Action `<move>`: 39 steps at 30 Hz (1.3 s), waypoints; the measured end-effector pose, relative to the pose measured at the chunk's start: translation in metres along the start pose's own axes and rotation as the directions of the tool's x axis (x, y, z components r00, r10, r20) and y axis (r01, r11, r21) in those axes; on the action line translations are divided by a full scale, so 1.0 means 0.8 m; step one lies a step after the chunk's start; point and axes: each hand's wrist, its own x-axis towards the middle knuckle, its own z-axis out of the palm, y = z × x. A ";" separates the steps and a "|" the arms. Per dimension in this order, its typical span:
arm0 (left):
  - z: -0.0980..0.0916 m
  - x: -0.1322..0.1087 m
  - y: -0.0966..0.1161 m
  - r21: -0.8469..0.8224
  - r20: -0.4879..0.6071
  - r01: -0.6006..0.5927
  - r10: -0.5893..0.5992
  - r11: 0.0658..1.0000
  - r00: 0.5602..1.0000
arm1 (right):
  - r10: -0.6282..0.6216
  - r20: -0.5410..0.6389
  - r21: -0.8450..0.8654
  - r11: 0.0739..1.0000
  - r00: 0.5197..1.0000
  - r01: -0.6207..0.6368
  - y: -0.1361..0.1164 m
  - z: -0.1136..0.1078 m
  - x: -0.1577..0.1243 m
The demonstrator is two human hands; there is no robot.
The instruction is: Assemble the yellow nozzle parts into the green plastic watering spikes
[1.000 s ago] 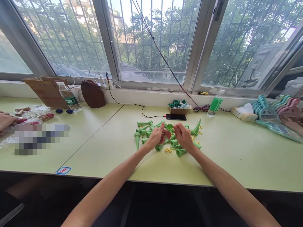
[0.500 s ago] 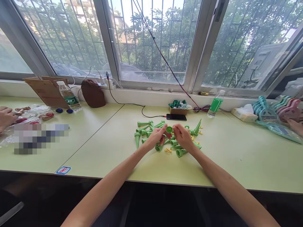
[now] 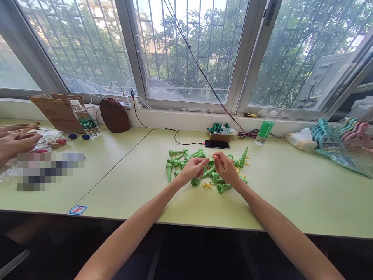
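My left hand point(image 3: 192, 168) is closed around a green plastic cone-shaped spike point(image 3: 211, 161), whose wide open end points to the right. Close beside that end, my right hand point(image 3: 225, 168) has thumb and forefinger pinched together. Something small and yellowish seems to show at its fingertips, too small to name. Under and around both hands lie several more green spikes point(image 3: 223, 188), pointing in different directions. Small yellow plastic pieces point(image 3: 207, 185) are scattered among them, and my hands hide part of the pile.
A phone point(image 3: 217, 144) on a cable lies behind the pile, before a small box point(image 3: 220, 137). Bottles stand right point(image 3: 265, 128) and left point(image 3: 85, 119). A co-worker's hands point(image 3: 20, 142) hold something at far left. Hangers point(image 3: 326, 136) and a tissue pack point(image 3: 301, 139) are right.
The held spike's open end has turned from facing me toward the right, and my left fingers have curled in. At far left, the co-worker's hands have moved further into view.
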 end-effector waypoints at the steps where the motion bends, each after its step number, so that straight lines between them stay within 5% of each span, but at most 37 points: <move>1: 0.000 -0.001 0.001 0.029 -0.005 -0.012 0.012 1.000 1.000 | 0.001 0.000 -0.005 1.000 1.000 -0.001 0.000 0.000 0.000; 10: 0.004 0.000 0.000 0.285 -0.061 -0.163 0.187 0.945 0.980 | -0.028 -0.007 -0.073 0.997 1.000 0.027 0.000 -0.002 0.003; 21: -0.003 0.002 -0.014 0.571 -0.033 -0.319 0.409 0.757 0.912 | -0.052 -0.010 -0.122 0.991 0.999 0.051 -0.007 -0.003 0.003; 31: -0.004 0.003 -0.021 0.643 -0.025 -0.320 0.436 0.696 0.899 | -0.065 -0.017 -0.160 0.985 0.998 0.061 -0.003 0.001 0.002; 39: 0.002 0.006 -0.018 0.561 -0.233 -0.186 0.369 0.806 0.900 | -0.021 -0.136 -0.131 0.991 0.990 0.003 -0.003 0.004 0.001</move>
